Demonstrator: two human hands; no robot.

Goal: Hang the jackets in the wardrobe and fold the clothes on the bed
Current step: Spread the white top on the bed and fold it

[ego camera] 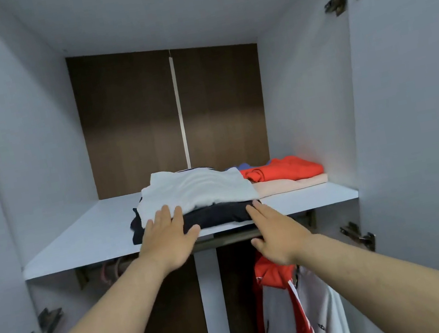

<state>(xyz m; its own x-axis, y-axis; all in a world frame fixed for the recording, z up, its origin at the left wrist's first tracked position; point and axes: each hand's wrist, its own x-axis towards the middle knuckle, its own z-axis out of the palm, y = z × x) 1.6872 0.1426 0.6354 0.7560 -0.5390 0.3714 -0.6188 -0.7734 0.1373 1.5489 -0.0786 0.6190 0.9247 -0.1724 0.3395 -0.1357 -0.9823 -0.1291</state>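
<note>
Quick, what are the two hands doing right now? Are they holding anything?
Left hand: open, fingers flat against the folded clothes on the shelf.
Right hand: open, fingertips touching the same pile, holding nothing.

left forearm [99,322] bare | right forearm [385,281] bare | left grip [167,234], right grip [278,233] bare | sleeves perhaps beyond frame

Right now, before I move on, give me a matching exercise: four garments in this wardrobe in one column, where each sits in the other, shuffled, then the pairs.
1. white folded garment
2. dark folded garment
3. red folded garment
4. red-and-white jacket

A. hanging below the shelf
B. on the pink folded garment
C. top of the front stack
D. bottom of the front stack

Pairs: 1-C, 2-D, 3-B, 4-A
</note>
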